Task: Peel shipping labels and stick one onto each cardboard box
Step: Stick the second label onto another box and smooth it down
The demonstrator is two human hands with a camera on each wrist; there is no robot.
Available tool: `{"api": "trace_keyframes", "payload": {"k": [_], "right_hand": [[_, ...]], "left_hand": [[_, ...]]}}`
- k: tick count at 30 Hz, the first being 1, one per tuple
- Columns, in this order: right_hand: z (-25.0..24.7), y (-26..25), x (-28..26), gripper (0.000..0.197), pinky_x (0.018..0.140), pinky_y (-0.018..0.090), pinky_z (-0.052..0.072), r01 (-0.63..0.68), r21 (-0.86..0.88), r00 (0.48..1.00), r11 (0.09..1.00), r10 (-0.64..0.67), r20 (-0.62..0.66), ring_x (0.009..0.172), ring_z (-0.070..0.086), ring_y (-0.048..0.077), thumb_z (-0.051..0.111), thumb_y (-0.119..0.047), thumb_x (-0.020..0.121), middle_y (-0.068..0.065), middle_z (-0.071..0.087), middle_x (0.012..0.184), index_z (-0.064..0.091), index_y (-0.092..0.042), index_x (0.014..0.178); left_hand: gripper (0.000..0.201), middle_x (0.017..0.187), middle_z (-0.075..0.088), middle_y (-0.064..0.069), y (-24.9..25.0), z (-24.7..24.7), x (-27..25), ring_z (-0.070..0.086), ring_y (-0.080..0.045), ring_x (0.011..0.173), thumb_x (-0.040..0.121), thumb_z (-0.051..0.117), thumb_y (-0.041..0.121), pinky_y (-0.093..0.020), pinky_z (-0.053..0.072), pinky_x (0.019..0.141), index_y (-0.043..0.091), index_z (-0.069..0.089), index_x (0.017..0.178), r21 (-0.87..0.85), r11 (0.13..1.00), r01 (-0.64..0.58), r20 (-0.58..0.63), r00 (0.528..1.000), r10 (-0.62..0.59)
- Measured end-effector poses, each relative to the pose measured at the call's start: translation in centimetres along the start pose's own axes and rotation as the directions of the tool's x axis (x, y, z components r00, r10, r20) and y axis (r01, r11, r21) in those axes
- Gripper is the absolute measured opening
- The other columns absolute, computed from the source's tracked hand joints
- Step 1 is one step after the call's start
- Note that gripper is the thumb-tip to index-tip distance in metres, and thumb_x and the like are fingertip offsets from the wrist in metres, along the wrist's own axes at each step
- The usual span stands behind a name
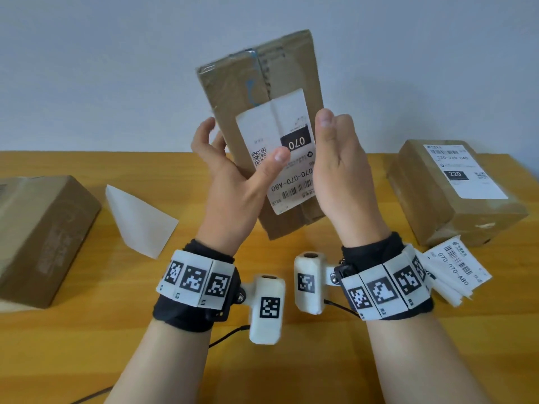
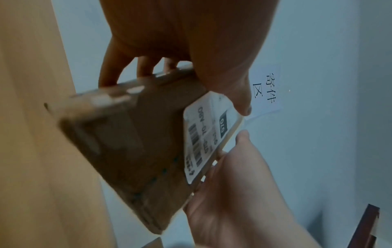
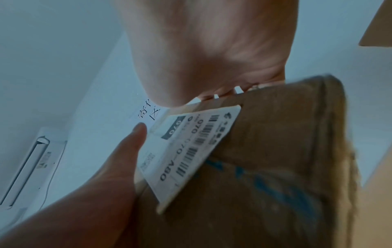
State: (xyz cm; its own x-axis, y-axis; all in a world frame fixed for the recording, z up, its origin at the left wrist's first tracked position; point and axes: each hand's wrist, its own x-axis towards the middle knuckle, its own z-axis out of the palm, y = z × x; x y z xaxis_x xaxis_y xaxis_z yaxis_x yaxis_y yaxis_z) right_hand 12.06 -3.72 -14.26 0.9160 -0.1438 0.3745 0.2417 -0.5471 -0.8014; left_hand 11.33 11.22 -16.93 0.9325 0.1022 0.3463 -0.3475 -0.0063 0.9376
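I hold a brown cardboard box (image 1: 262,83) tilted upright above the wooden table (image 1: 291,360). A white shipping label (image 1: 277,123) marked 070 is stuck on the face turned towards me. My left hand (image 1: 233,182) grips the box's left edge, fingers behind it and thumb pressing on the label. My right hand (image 1: 335,170) clasps the right edge with its fingers hidden behind. The left wrist view shows the box (image 2: 127,151), the label (image 2: 203,137) and the right hand (image 2: 233,193). In the right wrist view the label (image 3: 191,147) lies on the box (image 3: 275,167) beside the left thumb (image 3: 135,134).
A box (image 1: 455,205) bearing a 220 label rests at the table's right. Another cardboard box (image 1: 43,237) sits at the left, with a white backing sheet (image 1: 140,220) beside it. A small stack of labels (image 1: 455,266) lies by my right wrist.
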Motion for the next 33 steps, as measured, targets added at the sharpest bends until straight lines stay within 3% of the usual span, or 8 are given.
{"api": "trace_keyframes", "payload": {"k": [6, 10, 14, 16, 20, 23, 29, 33], "right_hand": [[0.0, -0.2, -0.2, 0.036, 0.059, 0.013, 0.045, 0.023, 0.011, 0.996, 1.000, -0.024, 0.086, 0.083, 0.063, 0.001, 0.027, -0.055, 0.109, -0.004, 0.062, 0.096, 0.043, -0.023, 0.110], [-0.3, -0.7, -0.4, 0.036, 0.059, 0.012, 0.041, 0.046, -0.002, 0.992, 0.999, -0.045, 0.119, 0.071, 0.056, -0.008, 0.028, -0.055, 0.109, -0.012, 0.054, 0.084, 0.043, -0.022, 0.104], [-1.0, -0.7, -0.8, 0.043, 0.063, 0.044, 0.057, -0.030, 0.104, 0.982, 0.994, 0.010, 0.187, 0.082, 0.068, 0.022, 0.035, -0.067, 0.104, -0.001, 0.064, 0.102, 0.043, -0.025, 0.111], [-1.6, -1.4, -1.2, 0.052, 0.062, 0.047, 0.061, -0.098, 0.129, 0.968, 0.987, 0.064, 0.242, 0.083, 0.069, 0.028, 0.036, -0.072, 0.098, 0.009, 0.066, 0.106, 0.041, -0.022, 0.114], [-2.4, -2.5, -1.6, 0.046, 0.050, 0.040, 0.058, -0.149, 0.201, 0.974, 0.968, 0.108, 0.199, 0.070, 0.072, 0.025, 0.054, -0.063, 0.098, 0.005, 0.066, 0.106, 0.038, -0.023, 0.111], [-2.8, -3.3, -1.9, 0.053, 0.051, 0.031, 0.056, -0.172, 0.244, 0.977, 0.955, 0.134, 0.164, 0.068, 0.073, 0.012, 0.065, -0.056, 0.096, 0.002, 0.064, 0.115, 0.035, -0.025, 0.127], [-4.1, -6.3, -3.2, 0.073, 0.068, 0.041, 0.066, -0.125, 0.142, 0.984, 0.982, 0.104, 0.146, 0.087, 0.077, 0.016, 0.072, -0.063, 0.087, -0.008, 0.062, 0.112, 0.038, -0.030, 0.142], [-5.1, -9.1, -4.4, 0.071, 0.073, 0.045, 0.065, -0.112, 0.135, 0.986, 0.985, 0.093, 0.140, 0.089, 0.076, 0.017, 0.072, -0.063, 0.087, -0.013, 0.061, 0.105, 0.040, -0.026, 0.137]], "left_hand": [[0.062, 0.135, 0.063, -0.018, 0.2, -0.1, 0.1, 0.076, -0.005, 0.100, 0.098, 0.073, 0.025, -0.020, 0.058, 0.078, 0.015, 0.025, 0.137, -0.029, 1.000, 0.008, -0.109, 0.994, -0.011], [0.059, 0.117, 0.069, -0.002, 1.3, -0.6, 0.3, 0.073, 0.000, 0.095, 0.095, 0.069, 0.039, -0.019, 0.055, 0.077, 0.012, 0.037, 0.138, -0.048, 0.995, 0.086, -0.207, 0.974, -0.094], [0.045, 0.095, 0.066, 0.010, 2.1, -1.1, 0.2, 0.068, 0.009, 0.075, 0.105, 0.062, 0.033, -0.012, 0.050, 0.066, 0.008, 0.044, 0.138, -0.028, 0.994, 0.108, -0.206, 0.972, -0.112], [0.042, 0.092, 0.065, 0.013, 2.8, -0.9, 0.0, 0.065, 0.012, 0.071, 0.106, 0.061, 0.035, -0.009, 0.047, 0.064, 0.006, 0.050, 0.134, -0.009, 0.993, 0.121, -0.200, 0.972, -0.120], [0.046, 0.064, 0.058, 0.017, 4.9, -0.2, 0.8, 0.055, 0.000, 0.056, 0.098, 0.060, 0.060, -0.018, 0.042, 0.058, 0.018, 0.057, 0.081, 0.023, 0.986, 0.167, -0.206, 0.966, -0.159], [0.072, 0.079, 0.067, -0.001, 6.6, 0.1, 1.1, 0.066, -0.021, 0.071, 0.080, 0.042, 0.085, -0.038, 0.050, 0.066, 0.015, 0.058, 0.082, 0.100, 0.976, 0.195, -0.219, 0.961, -0.169], [0.107, 0.108, 0.076, -0.004, 9.6, -0.4, 0.0, 0.073, -0.023, 0.101, 0.076, 0.016, 0.097, -0.047, 0.056, 0.095, 0.016, 0.070, 0.121, 0.149, 0.943, 0.299, -0.264, 0.931, -0.254], [0.080, 0.125, 0.064, 0.003, 12.6, -0.3, -1.3, 0.059, -0.019, 0.111, 0.102, 0.016, 0.076, -0.040, 0.043, 0.100, 0.018, 0.059, 0.137, 0.200, 0.945, 0.257, -0.329, 0.926, -0.183]]}}
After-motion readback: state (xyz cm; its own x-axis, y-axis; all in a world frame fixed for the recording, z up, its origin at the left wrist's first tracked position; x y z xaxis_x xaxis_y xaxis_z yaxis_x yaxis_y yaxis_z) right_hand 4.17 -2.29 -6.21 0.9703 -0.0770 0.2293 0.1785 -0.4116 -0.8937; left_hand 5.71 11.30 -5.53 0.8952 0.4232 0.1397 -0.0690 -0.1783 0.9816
